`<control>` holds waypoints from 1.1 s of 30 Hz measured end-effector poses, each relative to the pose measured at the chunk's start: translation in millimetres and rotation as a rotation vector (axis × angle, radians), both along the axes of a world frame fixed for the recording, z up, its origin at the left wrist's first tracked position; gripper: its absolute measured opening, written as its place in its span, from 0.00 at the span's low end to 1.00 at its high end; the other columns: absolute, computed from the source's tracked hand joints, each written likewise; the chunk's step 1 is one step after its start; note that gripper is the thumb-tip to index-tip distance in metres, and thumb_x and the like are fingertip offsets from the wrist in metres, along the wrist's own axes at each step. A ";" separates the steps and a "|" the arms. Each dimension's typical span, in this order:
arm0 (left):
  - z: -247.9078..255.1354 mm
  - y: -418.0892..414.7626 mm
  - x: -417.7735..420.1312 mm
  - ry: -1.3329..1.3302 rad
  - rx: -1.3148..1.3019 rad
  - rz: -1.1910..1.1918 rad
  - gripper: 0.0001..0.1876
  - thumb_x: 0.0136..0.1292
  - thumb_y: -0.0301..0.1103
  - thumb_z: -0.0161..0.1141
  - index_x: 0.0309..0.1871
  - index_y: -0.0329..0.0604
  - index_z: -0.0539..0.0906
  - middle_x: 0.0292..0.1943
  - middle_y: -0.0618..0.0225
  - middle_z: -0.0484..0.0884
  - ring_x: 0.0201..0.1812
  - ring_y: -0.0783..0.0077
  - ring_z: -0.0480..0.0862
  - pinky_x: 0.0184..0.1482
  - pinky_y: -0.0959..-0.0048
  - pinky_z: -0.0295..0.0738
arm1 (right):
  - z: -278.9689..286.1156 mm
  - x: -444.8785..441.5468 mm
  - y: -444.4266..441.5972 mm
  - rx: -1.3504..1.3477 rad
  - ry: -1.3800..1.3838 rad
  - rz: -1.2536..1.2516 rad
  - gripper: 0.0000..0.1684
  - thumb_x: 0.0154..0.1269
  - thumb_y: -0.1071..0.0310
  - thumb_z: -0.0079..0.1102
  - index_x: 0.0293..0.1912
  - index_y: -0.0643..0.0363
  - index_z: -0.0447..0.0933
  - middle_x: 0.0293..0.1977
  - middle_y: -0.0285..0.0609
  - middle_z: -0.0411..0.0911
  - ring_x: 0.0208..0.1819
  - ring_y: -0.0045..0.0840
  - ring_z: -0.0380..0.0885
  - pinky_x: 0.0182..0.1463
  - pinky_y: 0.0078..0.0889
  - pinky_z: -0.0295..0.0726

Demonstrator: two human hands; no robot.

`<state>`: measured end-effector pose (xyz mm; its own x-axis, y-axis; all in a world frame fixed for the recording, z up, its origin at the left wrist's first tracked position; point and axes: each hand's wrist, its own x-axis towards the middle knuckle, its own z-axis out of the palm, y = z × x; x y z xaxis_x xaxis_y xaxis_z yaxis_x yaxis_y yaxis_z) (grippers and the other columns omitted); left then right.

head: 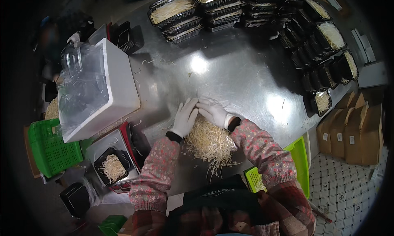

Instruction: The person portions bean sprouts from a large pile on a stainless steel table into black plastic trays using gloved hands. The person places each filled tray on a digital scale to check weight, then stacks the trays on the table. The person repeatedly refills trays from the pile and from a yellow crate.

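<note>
A loose heap of bean sprouts (212,140) lies on the metal table (172,85) in front of me. White gloves cover both hands. My left hand (185,117) rests at the upper left edge of the heap, its fingers slightly spread. Against the top edge of the heap lies my right hand (214,112), palm down and slanting, its fingertips meeting those of my left hand. Whether sprouts are under the palms is hidden. At lower left, a black plastic tray (112,166) with sprouts sits on a weighing scale (95,143).
A white foam box (121,91) with clear plastic lids (83,82) stands left. Filled black trays (175,15) are stacked along the far edge, more at right. Green crates (55,146) stand lower left, a lime basket (303,165) lower right, paper bags (351,134) at right. Another person's gloved hand (74,38) shows upper left.
</note>
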<state>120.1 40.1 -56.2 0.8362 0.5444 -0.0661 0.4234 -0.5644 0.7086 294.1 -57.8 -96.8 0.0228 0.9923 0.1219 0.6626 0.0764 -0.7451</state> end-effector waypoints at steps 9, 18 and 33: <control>-13.9 -28.8 -30.8 0.157 0.185 0.114 0.26 0.74 0.46 0.48 0.70 0.43 0.68 0.72 0.58 0.66 0.76 0.44 0.54 0.73 0.40 0.45 | 29.2 -25.7 -50.9 -0.068 -0.192 -0.406 0.25 0.73 0.53 0.51 0.62 0.56 0.73 0.60 0.48 0.74 0.63 0.43 0.68 0.68 0.47 0.63; -0.9 -83.2 -114.2 -0.132 0.004 0.334 0.35 0.70 0.49 0.55 0.74 0.41 0.61 0.76 0.53 0.56 0.78 0.43 0.47 0.74 0.41 0.38 | 44.8 -37.8 -138.3 0.079 -0.187 -0.607 0.31 0.70 0.46 0.52 0.66 0.52 0.71 0.68 0.46 0.67 0.70 0.41 0.61 0.75 0.52 0.49; -17.5 -132.6 -132.7 0.082 0.365 -0.129 0.62 0.40 0.68 0.72 0.75 0.47 0.57 0.77 0.47 0.48 0.77 0.36 0.44 0.71 0.33 0.39 | 23.1 -83.0 -186.0 -0.106 -0.460 -0.119 0.68 0.42 0.23 0.63 0.75 0.49 0.53 0.75 0.55 0.46 0.77 0.58 0.39 0.73 0.70 0.41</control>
